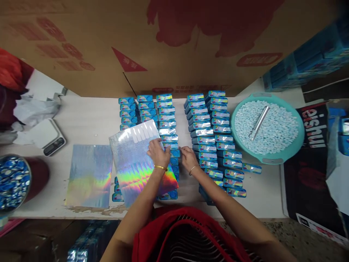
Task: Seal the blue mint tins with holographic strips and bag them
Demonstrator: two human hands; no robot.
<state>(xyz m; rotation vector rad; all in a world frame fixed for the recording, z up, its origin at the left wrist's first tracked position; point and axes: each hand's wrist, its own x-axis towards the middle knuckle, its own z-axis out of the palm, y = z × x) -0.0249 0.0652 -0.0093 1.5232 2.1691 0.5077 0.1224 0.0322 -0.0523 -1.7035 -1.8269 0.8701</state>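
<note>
The shiny sheet point(137, 160), left of centre atop blue packs point(165, 117), looks light, bendy, slick, best held by its edge; left hand point(158, 153) over it, right hand point(189, 159) beside packs, grips unclear.

Rows of blue cases point(203, 140), a scale point(47, 134) and a pellet-filled basin point(300, 128) suggest a packing workshop.
</note>
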